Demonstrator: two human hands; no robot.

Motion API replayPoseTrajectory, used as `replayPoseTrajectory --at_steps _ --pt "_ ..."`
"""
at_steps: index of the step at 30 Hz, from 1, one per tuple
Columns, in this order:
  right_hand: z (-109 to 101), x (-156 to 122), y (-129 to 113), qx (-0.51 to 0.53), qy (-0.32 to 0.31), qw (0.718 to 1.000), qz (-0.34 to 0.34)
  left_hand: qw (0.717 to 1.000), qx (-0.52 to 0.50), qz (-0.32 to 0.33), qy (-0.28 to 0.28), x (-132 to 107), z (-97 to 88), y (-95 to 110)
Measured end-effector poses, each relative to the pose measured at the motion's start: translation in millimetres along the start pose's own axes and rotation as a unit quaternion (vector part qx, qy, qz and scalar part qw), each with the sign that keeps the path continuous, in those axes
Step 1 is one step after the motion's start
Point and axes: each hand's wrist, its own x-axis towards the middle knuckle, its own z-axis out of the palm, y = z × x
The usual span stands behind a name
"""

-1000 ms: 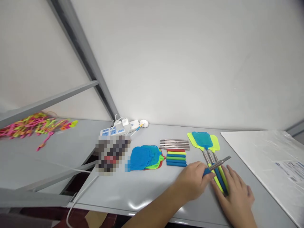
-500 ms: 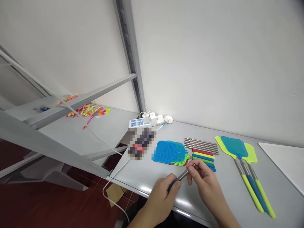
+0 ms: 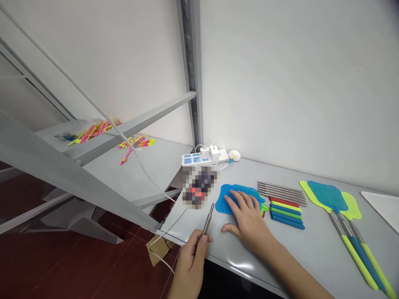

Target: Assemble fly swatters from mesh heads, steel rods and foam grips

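Note:
My left hand is closed around the lower end of a metal rod that points up and away over the table's front edge. My right hand lies flat with fingers spread on a stack of plastic swatter heads, blue on top with green and red edges showing beneath. Right of the stack lie coloured handle grips in red, yellow, green and blue, and behind them a row of bare metal rods. Three assembled fly swatters lie farther right.
A white power strip with plugs and a trailing cable sits at the back of the grey table. A blurred dark object lies beside the swatter heads. Grey shelf beams at left carry pink and yellow plastic pieces. White sheet at far right.
My view swung left. My right hand let go of the rod and came down flat on the swatter heads. My left hand keeps the rod, now pointing up and away.

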Motion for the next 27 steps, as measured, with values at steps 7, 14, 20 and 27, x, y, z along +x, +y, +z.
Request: replayPoseTrajectory --at_steps 7,14,20,27 --pt "26.0 -3.9 4.7 -0.161 0.018 0.985 -0.059 0.998 -0.017 0.034 0.041 3.7 6.1 6.6" --pt "26.6 -5.3 14.8 -0.135 0.116 0.976 -0.122 0.997 0.033 0.067 -0.006 23.1 17.8 7.7" --pt "1.4 -8.6 17.2 -0.095 0.161 0.974 -0.132 0.998 -0.006 0.068 -0.004 39.0 25.4 9.0" --pt "-64.0 -11.1 52.9 -0.113 0.333 0.934 -0.058 0.998 -0.002 0.067 -0.018 42.5 44.2 20.2"
